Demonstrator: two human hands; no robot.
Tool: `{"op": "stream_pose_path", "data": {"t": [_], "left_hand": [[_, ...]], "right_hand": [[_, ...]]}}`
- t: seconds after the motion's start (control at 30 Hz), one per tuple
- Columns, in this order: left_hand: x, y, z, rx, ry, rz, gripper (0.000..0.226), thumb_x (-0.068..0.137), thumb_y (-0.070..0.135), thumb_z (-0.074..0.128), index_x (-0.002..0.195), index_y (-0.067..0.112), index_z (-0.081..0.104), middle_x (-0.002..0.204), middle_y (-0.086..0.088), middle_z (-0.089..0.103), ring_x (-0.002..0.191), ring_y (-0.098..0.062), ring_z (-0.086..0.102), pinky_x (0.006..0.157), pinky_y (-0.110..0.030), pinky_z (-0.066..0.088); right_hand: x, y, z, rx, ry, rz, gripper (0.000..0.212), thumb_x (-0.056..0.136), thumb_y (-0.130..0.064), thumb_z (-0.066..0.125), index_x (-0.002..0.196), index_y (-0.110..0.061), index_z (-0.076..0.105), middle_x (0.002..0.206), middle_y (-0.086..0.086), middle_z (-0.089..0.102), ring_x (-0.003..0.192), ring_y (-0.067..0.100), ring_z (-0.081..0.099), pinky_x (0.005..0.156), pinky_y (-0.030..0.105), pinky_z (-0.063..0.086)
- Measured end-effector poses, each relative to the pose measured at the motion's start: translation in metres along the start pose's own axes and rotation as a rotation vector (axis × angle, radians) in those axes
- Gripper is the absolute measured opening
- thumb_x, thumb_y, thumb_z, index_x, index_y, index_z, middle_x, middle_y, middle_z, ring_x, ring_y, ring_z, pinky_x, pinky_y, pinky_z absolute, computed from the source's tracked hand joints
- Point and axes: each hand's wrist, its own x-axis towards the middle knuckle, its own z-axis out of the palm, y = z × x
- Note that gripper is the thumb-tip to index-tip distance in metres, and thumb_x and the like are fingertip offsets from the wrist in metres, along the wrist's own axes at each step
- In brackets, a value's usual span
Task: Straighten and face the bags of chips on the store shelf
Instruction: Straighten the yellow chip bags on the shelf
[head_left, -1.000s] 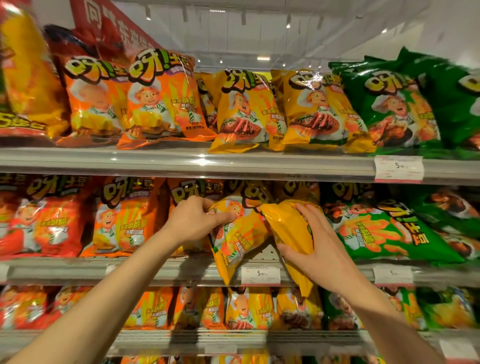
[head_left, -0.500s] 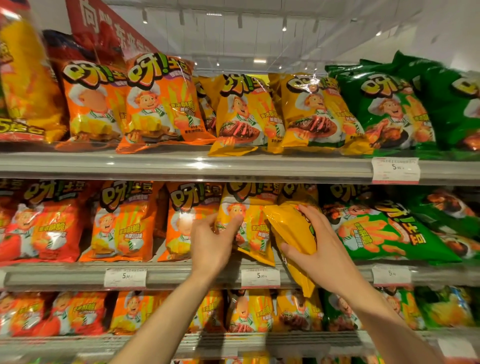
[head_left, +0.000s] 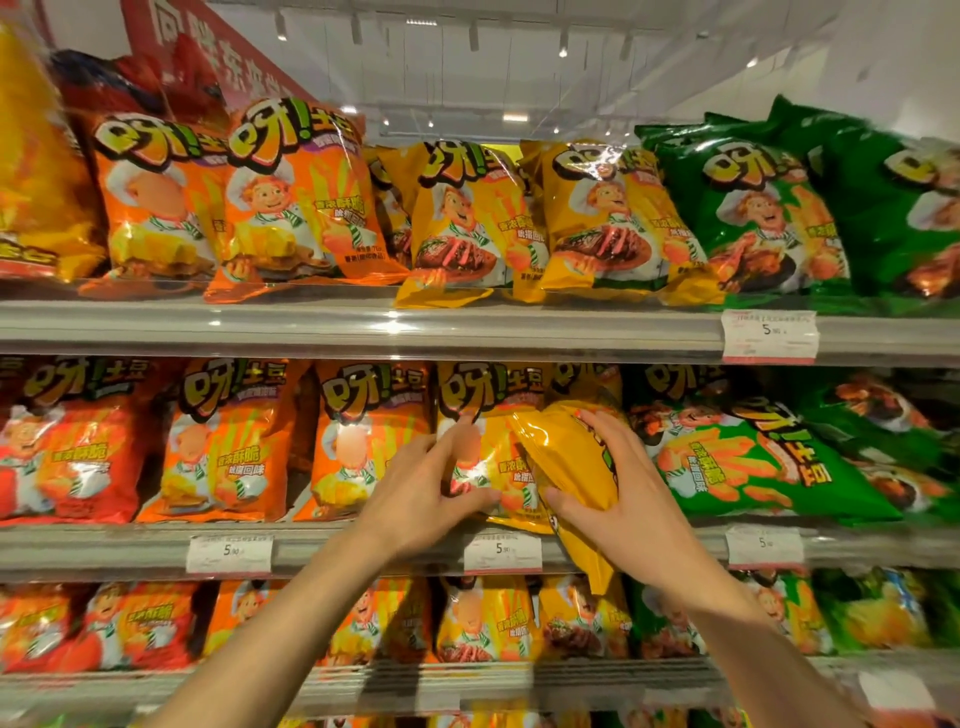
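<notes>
On the middle shelf (head_left: 363, 551) a yellow chip bag (head_left: 488, 415) stands upright and faces front. My left hand (head_left: 421, 499) rests flat on its lower front, fingers spread. Right beside it a second yellow bag (head_left: 571, 467) is turned sideways and tilted, its lower end hanging over the shelf edge. My right hand (head_left: 623, 499) grips this bag around its side. Orange bags (head_left: 363, 441) stand upright to the left. A green bag (head_left: 753, 462) lies slanted to the right.
The top shelf (head_left: 467, 332) holds orange, yellow and green bags leaning forward. The bottom shelf (head_left: 467, 680) carries more of the same bags. Price tags (head_left: 501, 552) hang on the shelf rails. A red sign (head_left: 208, 47) hangs at upper left.
My left hand has set the first yellow bag upright from a tilted position, then moved to its lower front. My right hand stays on the sideways yellow bag.
</notes>
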Motion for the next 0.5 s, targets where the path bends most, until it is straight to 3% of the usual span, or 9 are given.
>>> {"op": "stream_pose_path", "data": {"t": [0.27, 0.4, 0.5], "left_hand": [[0.007, -0.003, 0.012, 0.082, 0.212, -0.044, 0.084, 0.085, 0.065, 0.062, 0.155, 0.032, 0.028, 0.123, -0.002, 0.052, 0.116, -0.022, 0.048, 0.084, -0.029, 0.045], [0.008, -0.002, 0.019, 0.169, 0.201, -0.076, 0.077, 0.087, 0.067, 0.057, 0.149, 0.031, 0.032, 0.123, -0.006, 0.05, 0.115, -0.025, 0.048, 0.079, -0.031, 0.049], [0.011, -0.006, 0.02, 0.141, 0.129, -0.055, 0.081, 0.085, 0.071, 0.055, 0.151, 0.037, 0.023, 0.132, -0.008, 0.047, 0.122, -0.026, 0.047, 0.09, -0.035, 0.05]], "right_hand": [[-0.002, 0.001, -0.004, 0.012, -0.017, 0.004, 0.089, 0.078, -0.059, 0.071, 0.151, -0.043, 0.021, 0.158, -0.023, 0.018, 0.144, -0.001, 0.019, 0.117, 0.029, 0.023], [-0.001, -0.001, -0.001, -0.003, -0.019, 0.011, 0.091, 0.078, -0.061, 0.07, 0.151, -0.042, 0.02, 0.16, -0.02, 0.016, 0.146, 0.002, 0.017, 0.12, 0.036, 0.023], [0.0, -0.002, 0.004, -0.013, -0.023, 0.013, 0.092, 0.077, -0.065, 0.068, 0.151, -0.044, 0.018, 0.16, -0.019, 0.013, 0.148, 0.004, 0.015, 0.12, 0.041, 0.024]]}}
